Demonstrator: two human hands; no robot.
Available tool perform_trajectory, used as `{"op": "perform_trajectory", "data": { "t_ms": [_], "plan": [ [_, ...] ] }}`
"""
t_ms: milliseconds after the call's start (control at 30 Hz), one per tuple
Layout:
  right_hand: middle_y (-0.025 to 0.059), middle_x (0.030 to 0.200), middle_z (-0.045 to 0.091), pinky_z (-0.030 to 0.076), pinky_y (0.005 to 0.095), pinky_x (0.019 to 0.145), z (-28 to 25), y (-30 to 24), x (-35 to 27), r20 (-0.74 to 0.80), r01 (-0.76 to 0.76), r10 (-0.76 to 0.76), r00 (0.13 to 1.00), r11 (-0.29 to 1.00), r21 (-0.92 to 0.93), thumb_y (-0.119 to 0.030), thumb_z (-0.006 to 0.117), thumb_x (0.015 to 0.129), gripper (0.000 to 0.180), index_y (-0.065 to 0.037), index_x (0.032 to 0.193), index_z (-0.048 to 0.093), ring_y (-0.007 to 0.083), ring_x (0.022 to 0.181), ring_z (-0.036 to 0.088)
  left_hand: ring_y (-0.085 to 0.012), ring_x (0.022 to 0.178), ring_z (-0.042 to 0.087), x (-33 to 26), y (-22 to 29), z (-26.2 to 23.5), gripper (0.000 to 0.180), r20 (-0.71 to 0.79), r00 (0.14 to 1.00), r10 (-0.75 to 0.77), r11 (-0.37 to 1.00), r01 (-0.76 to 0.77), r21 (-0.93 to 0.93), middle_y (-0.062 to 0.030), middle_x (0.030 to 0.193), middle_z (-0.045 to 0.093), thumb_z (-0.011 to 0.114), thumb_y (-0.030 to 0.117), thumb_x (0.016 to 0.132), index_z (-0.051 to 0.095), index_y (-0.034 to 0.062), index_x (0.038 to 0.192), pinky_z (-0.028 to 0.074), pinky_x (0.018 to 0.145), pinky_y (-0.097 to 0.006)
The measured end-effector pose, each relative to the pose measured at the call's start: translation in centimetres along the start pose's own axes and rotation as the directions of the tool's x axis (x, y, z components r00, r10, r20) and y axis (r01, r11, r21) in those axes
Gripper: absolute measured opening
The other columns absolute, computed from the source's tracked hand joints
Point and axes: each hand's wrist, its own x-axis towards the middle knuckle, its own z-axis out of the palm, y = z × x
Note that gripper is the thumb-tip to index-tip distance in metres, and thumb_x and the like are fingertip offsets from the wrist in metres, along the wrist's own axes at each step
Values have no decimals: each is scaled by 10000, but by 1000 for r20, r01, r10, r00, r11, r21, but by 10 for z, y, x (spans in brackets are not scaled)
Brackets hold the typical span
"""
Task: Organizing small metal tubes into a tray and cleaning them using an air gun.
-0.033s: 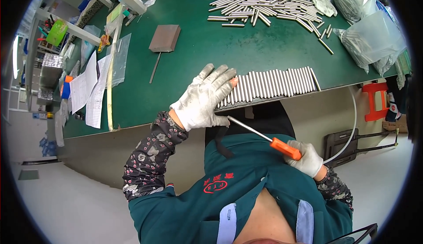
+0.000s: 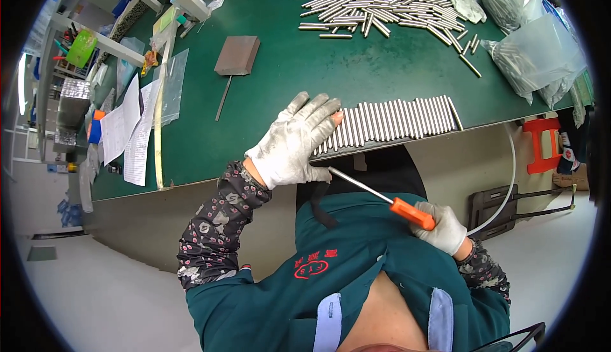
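Observation:
A row of metal pins (image 2: 388, 120) lies side by side along the table's front edge. My left hand (image 2: 293, 139), in a whitish glove with a bare fingertip showing, rests flat over the row's left end, fingers stretched out and thumb toward the edge. In my gloved right hand (image 2: 442, 228), in front of my body, is an orange-handled tool (image 2: 412, 214) with a thin metal shaft. Its tip sits close to my left thumb; whether they touch I cannot tell. A white hose (image 2: 511, 180) curves down to my right hand; its join is hidden.
A large loose pile of metal pins (image 2: 382, 5) covers the far part of the green table (image 2: 273, 53). Clear bags of pins (image 2: 534, 59) stand at the right. A brown block (image 2: 238, 55) with a thin strip lies left, near papers (image 2: 137, 129). An orange-red stool (image 2: 543, 145) stands beyond the edge.

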Motion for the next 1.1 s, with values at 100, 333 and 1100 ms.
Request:
{"op": "perform_trajectory", "data": {
  "t_ms": [100, 333, 1100],
  "plan": [
    [158, 703, 574, 483, 331, 610, -4, -1, 1, -95, -175, 176, 980, 984, 22, -41, 629, 729, 149, -10, 872, 604, 307, 617, 586, -368, 1327, 338, 0, 0, -2, 1074, 0, 1000, -6, 1000, 6, -3, -180, 1410, 381, 857, 360, 470, 371, 34, 1370, 217, 1120, -507],
    [150, 676, 557, 466, 341, 583, -6, 4, -9, -61, -104, 103, 993, 994, -24, -45, 631, 718, 135, -16, 847, 602, 307, 583, 547, -376, 1327, 337, 2, 0, -3, 1091, 26, 1000, -4, 1000, 4, 2, -184, 1418, 368, 847, 398, 491, 343, 47, 1393, 208, 1119, -514],
    [117, 717, 579, 457, 316, 607, -18, 20, -23, -99, -169, 176, 979, 983, 76, -72, 646, 744, 120, -1, 832, 606, 240, 613, 550, -346, 1347, 317, 51, 11, 3, 1050, -26, 996, 90, 990, -92, -106, -154, 1448, 346, 804, 403, 582, 283, 99, 1442, 188, 1131, -500]
  ]
}}
